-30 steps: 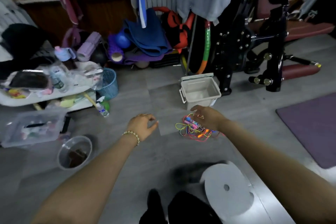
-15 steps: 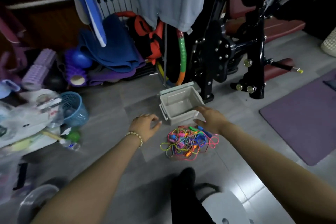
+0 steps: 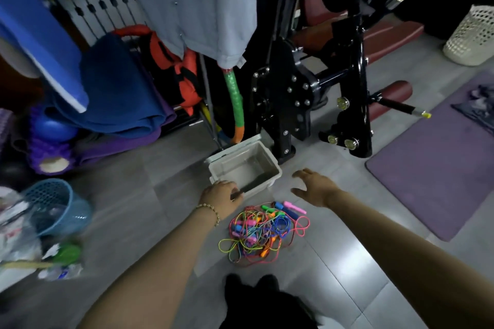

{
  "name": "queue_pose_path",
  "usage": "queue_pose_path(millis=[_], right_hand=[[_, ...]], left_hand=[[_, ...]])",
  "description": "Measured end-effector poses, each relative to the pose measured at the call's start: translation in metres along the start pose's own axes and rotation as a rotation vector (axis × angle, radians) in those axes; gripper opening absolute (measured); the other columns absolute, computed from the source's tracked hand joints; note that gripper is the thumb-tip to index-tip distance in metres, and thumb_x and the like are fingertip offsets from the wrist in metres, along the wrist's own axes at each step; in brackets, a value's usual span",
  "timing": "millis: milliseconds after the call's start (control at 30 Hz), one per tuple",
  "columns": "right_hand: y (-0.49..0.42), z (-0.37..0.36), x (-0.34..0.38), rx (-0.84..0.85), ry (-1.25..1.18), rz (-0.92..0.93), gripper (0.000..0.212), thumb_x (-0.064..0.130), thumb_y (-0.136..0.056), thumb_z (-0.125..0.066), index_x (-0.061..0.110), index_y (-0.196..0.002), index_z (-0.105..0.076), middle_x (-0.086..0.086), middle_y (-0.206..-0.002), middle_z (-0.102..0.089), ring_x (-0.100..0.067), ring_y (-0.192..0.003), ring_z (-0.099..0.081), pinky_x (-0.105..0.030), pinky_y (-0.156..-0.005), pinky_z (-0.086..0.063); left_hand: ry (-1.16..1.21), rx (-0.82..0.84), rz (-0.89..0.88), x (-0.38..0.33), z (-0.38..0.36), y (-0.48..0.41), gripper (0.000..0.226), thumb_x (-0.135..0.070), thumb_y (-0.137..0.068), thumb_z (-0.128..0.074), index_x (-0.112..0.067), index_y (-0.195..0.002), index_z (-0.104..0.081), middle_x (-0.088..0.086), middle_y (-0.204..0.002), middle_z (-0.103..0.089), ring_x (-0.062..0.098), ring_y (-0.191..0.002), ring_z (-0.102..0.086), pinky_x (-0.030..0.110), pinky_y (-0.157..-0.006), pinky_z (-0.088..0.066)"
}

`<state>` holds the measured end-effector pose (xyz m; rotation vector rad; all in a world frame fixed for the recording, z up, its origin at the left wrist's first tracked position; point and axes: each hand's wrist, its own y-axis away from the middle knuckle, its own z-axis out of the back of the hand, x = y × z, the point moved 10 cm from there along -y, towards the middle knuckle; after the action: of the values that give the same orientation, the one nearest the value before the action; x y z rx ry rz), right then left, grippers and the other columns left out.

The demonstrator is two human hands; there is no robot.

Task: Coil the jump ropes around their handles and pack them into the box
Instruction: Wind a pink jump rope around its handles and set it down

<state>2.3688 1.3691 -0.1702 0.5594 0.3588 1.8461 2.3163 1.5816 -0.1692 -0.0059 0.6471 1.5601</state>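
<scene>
I see one pale grey rectangular plastic box standing open on the floor at mid-frame. The left hand is at its near left corner, fingers curled over the rim. The right hand hovers just right of the box, fingers spread and holding nothing. One tangled heap of thin multicoloured jump ropes lies just below the box, between the two forearms; I cannot count the ropes. One blue mesh basket sits lower left, and one white mesh basket upper right.
</scene>
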Motion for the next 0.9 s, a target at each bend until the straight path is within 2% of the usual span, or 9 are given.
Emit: queue_pose_path(millis=[100, 300, 500, 667, 800, 900], right_hand=[[-0.007, -0.013, -0.027, 0.024, -0.134, -0.068, 0.051, 0.042, -0.094, -0.050, 0.019, -0.139, -0.039, -0.007, -0.143, -0.040, -0.025, -0.120, -0.050, -0.033, -0.099, -0.040], [-0.036, -0.040, -0.089, 0.109, -0.126, -0.129, 0.052, 0.042, -0.094, -0.050, 0.017, -0.138, -0.038, -0.007, -0.143, -0.041, -0.023, -0.119, -0.051, -0.031, -0.095, -0.042], [-0.125, -0.081, -0.125, 0.162, -0.095, -0.024, 0.055, 0.045, -0.094, -0.049, 0.019, -0.140, -0.036, -0.004, -0.144, -0.039, -0.022, -0.118, -0.051, -0.029, -0.092, -0.044], [-0.213, -0.156, -0.154, 0.212, -0.023, 0.114, 0.064, 0.052, -0.089, -0.054, 0.023, -0.142, -0.033, 0.001, -0.148, -0.034, -0.020, -0.126, -0.044, -0.032, -0.102, -0.038], [-0.284, -0.254, -0.203, 0.285, -0.223, -0.021, 0.071, 0.049, -0.083, -0.064, 0.022, -0.141, -0.034, -0.002, -0.147, -0.034, -0.023, -0.124, -0.045, -0.031, -0.097, -0.042], [-0.334, -0.338, -0.234, 0.314, -0.308, -0.093, 0.071, 0.047, -0.080, -0.069, 0.020, -0.138, -0.038, -0.005, -0.143, -0.039, -0.024, -0.123, -0.045, -0.028, -0.095, -0.040]], left_hand=[[-0.035, 0.090, -0.002, -0.008, -0.014, -0.032, 0.034, -0.042, -0.093, -0.049, -0.017, -0.114, -0.058, 0.004, -0.123, -0.058, 0.022, -0.117, -0.049, 0.032, -0.092, -0.040], [-0.028, 0.118, 0.033, -0.020, -0.041, -0.080, 0.035, -0.045, -0.094, -0.046, -0.018, -0.115, -0.056, 0.001, -0.124, -0.058, 0.021, -0.115, -0.050, 0.033, -0.092, -0.041], [0.059, 0.102, 0.172, -0.009, -0.108, -0.154, 0.044, -0.044, -0.095, -0.044, -0.021, -0.132, -0.045, 0.000, -0.132, -0.054, 0.021, -0.121, -0.049, 0.035, -0.097, -0.041], [0.079, 0.152, 0.270, 0.009, -0.219, -0.221, 0.048, -0.046, -0.096, -0.041, -0.021, -0.137, -0.039, 0.005, -0.133, -0.053, 0.024, -0.120, -0.050, 0.035, -0.097, -0.042], [0.074, 0.193, 0.316, 0.043, -0.331, -0.268, 0.053, -0.048, -0.094, -0.042, -0.022, -0.141, -0.036, 0.006, -0.135, -0.051, 0.024, -0.121, -0.050, 0.034, -0.096, -0.043], [0.081, 0.218, 0.330, 0.074, -0.413, -0.304, 0.056, -0.053, -0.093, -0.042, -0.023, -0.140, -0.037, 0.004, -0.140, -0.048, 0.024, -0.125, -0.047, 0.035, -0.102, -0.040]])
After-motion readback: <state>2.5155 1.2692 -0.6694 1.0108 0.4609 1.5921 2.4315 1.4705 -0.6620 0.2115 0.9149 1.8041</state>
